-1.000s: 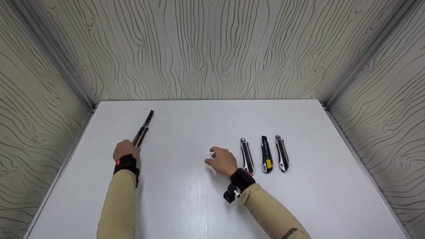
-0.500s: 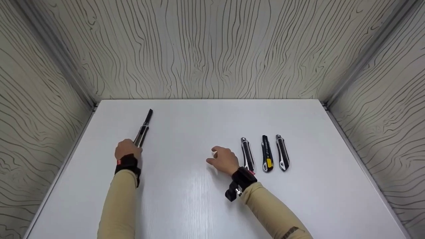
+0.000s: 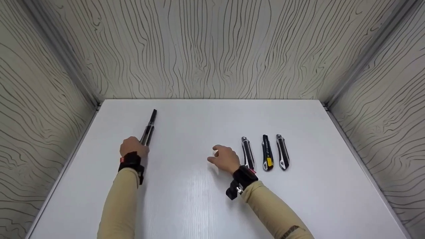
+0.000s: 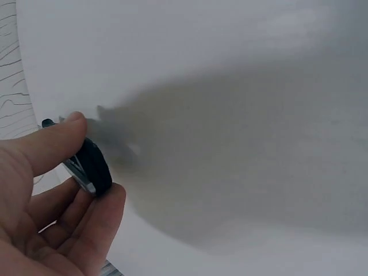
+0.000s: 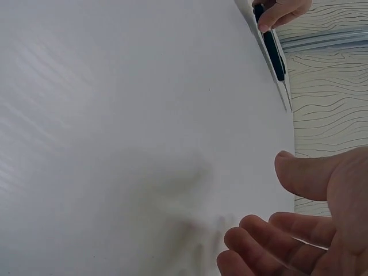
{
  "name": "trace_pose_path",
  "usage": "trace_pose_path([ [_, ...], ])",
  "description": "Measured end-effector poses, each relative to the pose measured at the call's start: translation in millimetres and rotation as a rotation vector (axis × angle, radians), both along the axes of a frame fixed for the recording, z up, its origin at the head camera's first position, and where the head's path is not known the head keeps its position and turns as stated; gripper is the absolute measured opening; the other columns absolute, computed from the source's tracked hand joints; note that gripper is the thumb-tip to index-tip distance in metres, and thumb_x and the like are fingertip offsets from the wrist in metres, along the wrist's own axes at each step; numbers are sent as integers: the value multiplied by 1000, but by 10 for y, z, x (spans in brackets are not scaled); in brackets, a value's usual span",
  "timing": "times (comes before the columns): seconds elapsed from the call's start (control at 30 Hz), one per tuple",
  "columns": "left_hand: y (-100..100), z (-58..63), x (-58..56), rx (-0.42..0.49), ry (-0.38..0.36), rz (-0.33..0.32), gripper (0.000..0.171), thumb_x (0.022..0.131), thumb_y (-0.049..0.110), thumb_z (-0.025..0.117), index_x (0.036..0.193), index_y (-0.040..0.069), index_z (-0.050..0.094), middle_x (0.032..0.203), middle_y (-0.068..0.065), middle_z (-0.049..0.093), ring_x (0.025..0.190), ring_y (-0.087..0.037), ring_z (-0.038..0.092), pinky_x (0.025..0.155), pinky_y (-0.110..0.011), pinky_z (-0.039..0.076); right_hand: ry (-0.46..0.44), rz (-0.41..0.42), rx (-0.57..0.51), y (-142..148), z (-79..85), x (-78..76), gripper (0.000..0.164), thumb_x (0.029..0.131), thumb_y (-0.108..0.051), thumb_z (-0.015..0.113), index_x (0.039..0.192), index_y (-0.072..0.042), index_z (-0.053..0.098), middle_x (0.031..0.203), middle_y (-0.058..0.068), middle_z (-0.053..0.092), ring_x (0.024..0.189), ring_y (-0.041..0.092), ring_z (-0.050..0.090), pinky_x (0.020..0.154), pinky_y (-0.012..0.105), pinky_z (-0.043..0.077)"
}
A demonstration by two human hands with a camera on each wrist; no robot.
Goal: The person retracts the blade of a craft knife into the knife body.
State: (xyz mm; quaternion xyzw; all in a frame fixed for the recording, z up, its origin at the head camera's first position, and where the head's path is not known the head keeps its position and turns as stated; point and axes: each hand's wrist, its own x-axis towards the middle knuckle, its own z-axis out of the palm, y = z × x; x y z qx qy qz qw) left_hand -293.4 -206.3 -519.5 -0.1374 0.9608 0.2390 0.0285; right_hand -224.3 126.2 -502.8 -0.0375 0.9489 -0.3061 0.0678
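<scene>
My left hand (image 3: 133,146) grips a utility knife (image 3: 148,133) by its rear end, with the dark blade extended toward the back of the table. In the left wrist view the thumb and fingers pinch the dark handle (image 4: 94,167) from both sides. The right wrist view also catches this knife (image 5: 272,49), its long blade out, close over its shadow. Held apart from everything, my right hand (image 3: 226,160) has its fingers loosely bent and nothing between thumb and fingertips. Just right of it lies a silver-and-black utility knife (image 3: 247,152), partly hidden by the wrist.
Farther right on the white table (image 3: 186,122) lie a black utility knife with a yellow slider (image 3: 267,153) and another silver-and-black one (image 3: 282,152), blades retracted. Wood-patterned panels (image 3: 206,49) rise behind and at both sides of the table.
My left hand has shifted slightly right with the utility knife in its grip. The right hand stays almost in place, and the knives on the right lie as before.
</scene>
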Motion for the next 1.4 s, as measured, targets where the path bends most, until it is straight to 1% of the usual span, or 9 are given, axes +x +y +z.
trace_pose_path([
  [0.17, 87, 55, 36, 4, 30, -34, 22, 73, 20, 70, 71, 1, 60, 68, -12, 62, 63, -26, 56, 53, -35, 43, 17, 6, 5, 24, -1, 9, 47, 84, -31, 71, 121, -3, 64, 97, 10, 73, 86, 27, 68, 74, 43, 55],
  [0.33, 212, 104, 64, 33, 39, -65, 21, 75, 19, 69, 74, -1, 63, 68, -11, 61, 61, -24, 53, 51, -31, 40, 22, -6, 5, 52, 13, 10, 46, 85, -30, 71, 121, -3, 64, 97, 11, 73, 87, 27, 68, 75, 44, 55],
  [0.5, 366, 85, 76, 69, 75, -100, 24, 74, 20, 73, 81, -2, 67, 72, -12, 66, 62, -23, 56, 53, -29, 43, 23, -15, 9, 97, 19, 20, 46, 86, -31, 70, 121, -3, 64, 98, 10, 73, 87, 27, 68, 76, 43, 55],
  [0.63, 560, 84, 106, 107, 108, -136, 26, 74, 21, 76, 83, -2, 70, 74, -13, 68, 63, -23, 58, 55, -29, 44, 27, -27, 2, 138, 15, 30, 45, 86, -31, 70, 120, -3, 64, 98, 11, 74, 88, 28, 69, 77, 43, 56],
  [0.83, 878, 52, 222, 147, 118, -183, 23, 73, 22, 77, 83, 2, 71, 73, -9, 68, 64, -22, 58, 56, -27, 41, 44, -23, -9, 183, -17, 55, 44, 87, -29, 70, 119, 0, 64, 96, 12, 74, 87, 28, 69, 79, 42, 55],
  [0.97, 1052, 43, 328, 164, 130, -215, 24, 72, 24, 79, 82, 3, 72, 73, -7, 68, 64, -21, 58, 57, -28, 41, 24, -16, -50, 211, -24, 71, 44, 89, -27, 68, 121, 2, 62, 97, 14, 74, 88, 28, 69, 82, 43, 54],
  [1.1, 1223, 44, 444, 192, 118, -239, 24, 72, 26, 80, 82, 6, 72, 73, -4, 68, 65, -20, 58, 58, -27, 42, 4, -11, -70, 241, -34, 76, 44, 90, -28, 66, 121, 3, 61, 98, 15, 74, 91, 29, 69, 86, 43, 53],
  [1.27, 1423, 57, 543, 228, 110, -257, 25, 71, 26, 82, 84, 7, 73, 73, -1, 67, 65, -19, 57, 60, -27, 41, 8, -16, -90, 263, -59, 34, 42, 93, -27, 63, 121, 4, 61, 101, 17, 73, 95, 31, 69, 89, 44, 52],
  [1.4, 1567, 87, 614, 247, 120, -284, 26, 68, 27, 83, 83, 8, 73, 71, 0, 66, 65, -18, 56, 60, -28, 41, 18, -32, -157, 261, -58, -6, 41, 94, -25, 61, 122, 5, 60, 104, 20, 73, 94, 32, 69, 88, 42, 53],
])
